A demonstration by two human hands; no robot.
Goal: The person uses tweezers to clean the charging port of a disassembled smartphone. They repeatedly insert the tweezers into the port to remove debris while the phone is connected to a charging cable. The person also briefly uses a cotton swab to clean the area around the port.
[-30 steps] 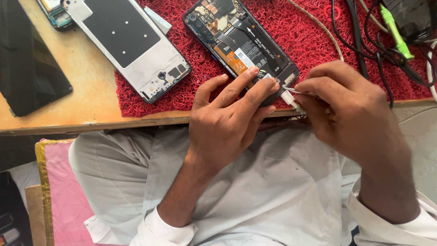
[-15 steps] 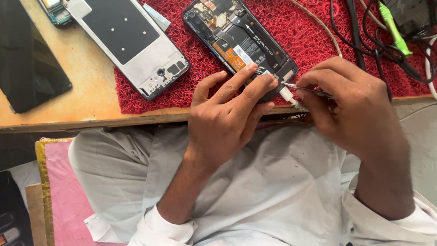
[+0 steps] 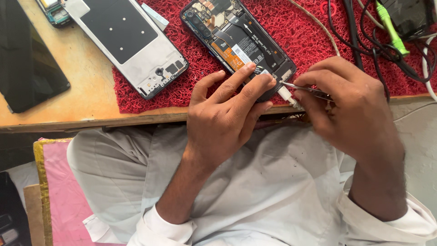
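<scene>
Head view: opened phone [image 3: 236, 43], back cover off, lies on a red mat [image 3: 300, 36] near the bench [image 3: 77, 107] edge. Left hand [image 3: 227, 118] rests on the phone's lower end, fingers [image 3: 236, 79] spread flat and pressing, holding nothing. Right hand [image 3: 350, 109] is just beside it, fingers pinched narrow around metal tweezers [image 3: 302, 89], tips at the phone's bottom corner. A second phone frame [image 3: 132, 43] lies to the left, half on the mat. Dark cables [image 3: 364, 41] bunch at upper right.
</scene>
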